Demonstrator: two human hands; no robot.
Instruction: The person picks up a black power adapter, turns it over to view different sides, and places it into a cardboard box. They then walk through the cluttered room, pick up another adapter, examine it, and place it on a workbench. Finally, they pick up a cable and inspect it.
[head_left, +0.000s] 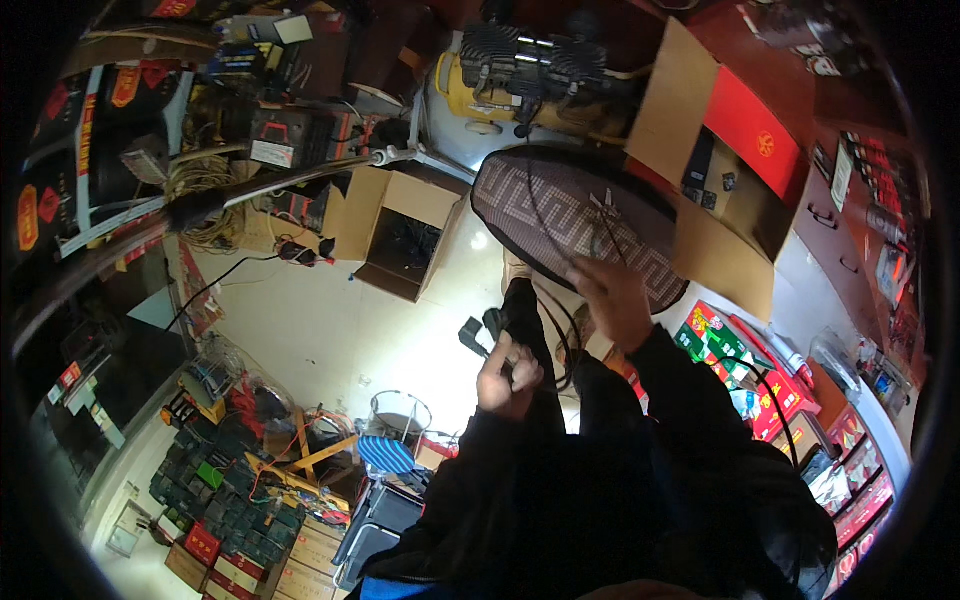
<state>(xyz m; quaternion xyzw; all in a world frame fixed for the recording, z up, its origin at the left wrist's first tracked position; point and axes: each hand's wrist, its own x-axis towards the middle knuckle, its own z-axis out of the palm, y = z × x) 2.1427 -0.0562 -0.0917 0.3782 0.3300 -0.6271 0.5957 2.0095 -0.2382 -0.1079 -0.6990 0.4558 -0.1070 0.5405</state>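
Observation:
My left hand [510, 378] is closed in front of my legs, gripping a dark cable whose black blocky end pieces [472, 336] stick out above the fingers. Their exact kind is too small to make out. Farther right and higher, my right hand [615, 300] has its fingers curled round a thin black cable [537, 200]. That cable runs up over a patterned brown mat [570, 215] toward a yellow air compressor [530, 65]. Loose loops of cable [572, 350] hang between my two hands.
An open cardboard box [392, 232] with dark items stands on the pale floor. At the right is a larger open box [690, 130] with a red flap. Green and red cartons [725, 340] lie near my right arm. Tool cases [225, 500] and a striped blue item [385, 455] sit lower left.

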